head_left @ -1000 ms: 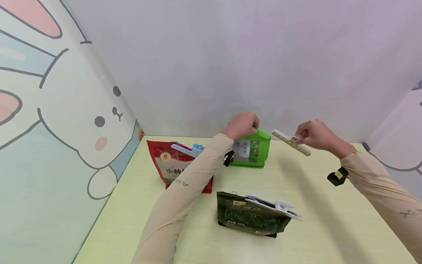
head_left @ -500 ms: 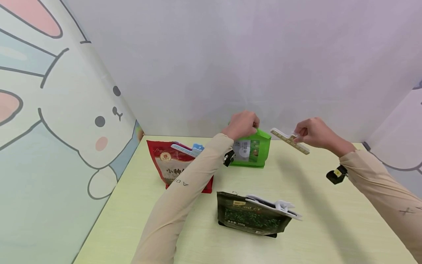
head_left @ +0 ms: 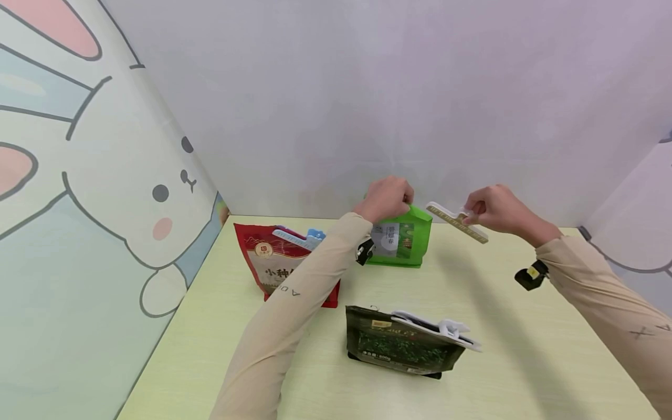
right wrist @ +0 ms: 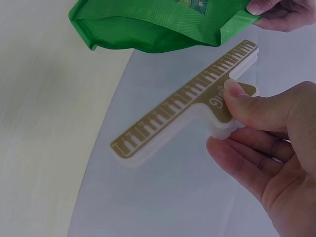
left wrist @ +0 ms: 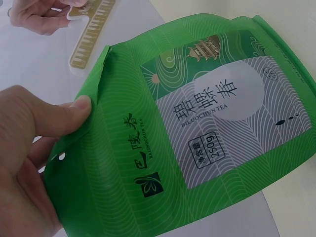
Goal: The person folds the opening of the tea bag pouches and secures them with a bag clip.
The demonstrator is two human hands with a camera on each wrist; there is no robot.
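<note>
Fingers (left wrist: 59, 118) pinch green tea bag (left wrist: 207, 128) (contents hidden).

The right hand (right wrist: 266, 163) pinches the tab of a gold-and-white sealing clip (right wrist: 185, 101) between thumb and fingers, its far end just beside the green tea pouch (right wrist: 148, 24), whose corner the left hand (right wrist: 281, 11) holds.

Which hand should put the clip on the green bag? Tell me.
Probably the right hand: it already pinches the clip beside the green bag, whose top the left hand holds.
</note>
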